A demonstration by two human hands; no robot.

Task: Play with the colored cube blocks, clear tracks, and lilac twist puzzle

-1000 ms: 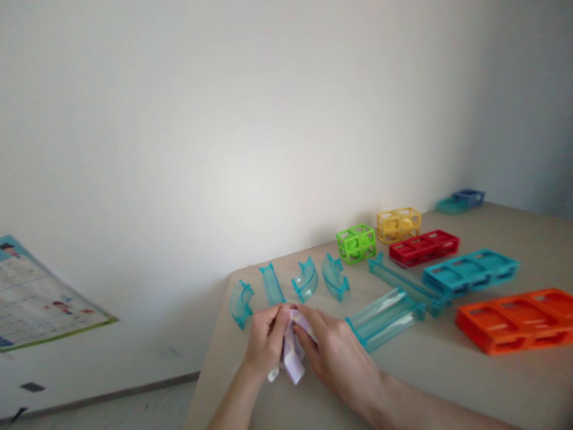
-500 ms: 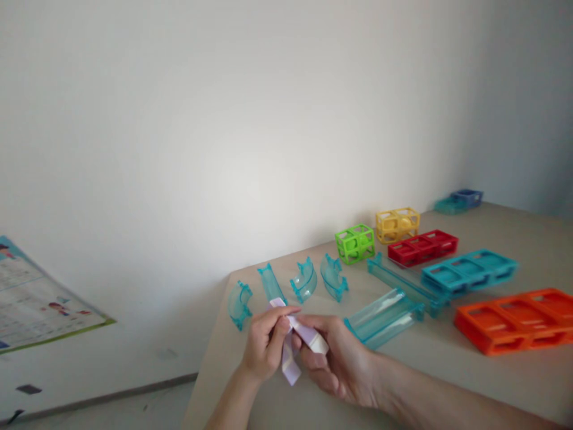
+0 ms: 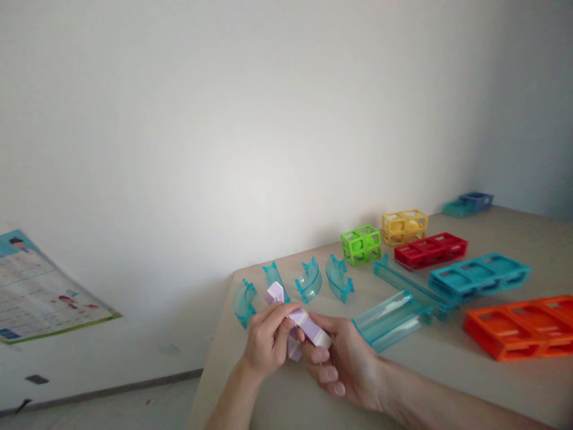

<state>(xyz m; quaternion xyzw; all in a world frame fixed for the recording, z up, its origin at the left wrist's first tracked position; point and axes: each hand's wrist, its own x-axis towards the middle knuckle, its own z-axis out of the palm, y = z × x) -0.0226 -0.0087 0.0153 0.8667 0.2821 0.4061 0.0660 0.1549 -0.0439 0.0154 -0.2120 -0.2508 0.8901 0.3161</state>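
A lilac-and-white angular piece [image 3: 311, 328], with arms like folded strips, is held between both hands above the near-left part of the table. My left hand [image 3: 267, 341] is closed, thumb and fingers pinching its middle; one end sticks out above the knuckles. My right hand [image 3: 342, 364] grips the arm on the right, thumb on top and fingers curled below. Another arm of the piece points down between the hands. Fingers hide its centre, and its exact kind is unclear. Just behind the hands lies a straight clear-teal track piece [image 3: 274, 279], partly covered.
Curved teal track pieces [image 3: 308, 280] lie along the far left of the table [image 3: 268, 412]. To the right are wider teal channels [image 3: 394, 319], a green frame block [image 3: 360, 245], a yellow one [image 3: 404, 227], and red [image 3: 431, 250], teal [image 3: 478, 276] and orange [image 3: 521, 328] frames.
The lilac-and-white piece has turned in my hands: its upper end shows more above my left hand, its lower arm less. The view has shifted slightly left.
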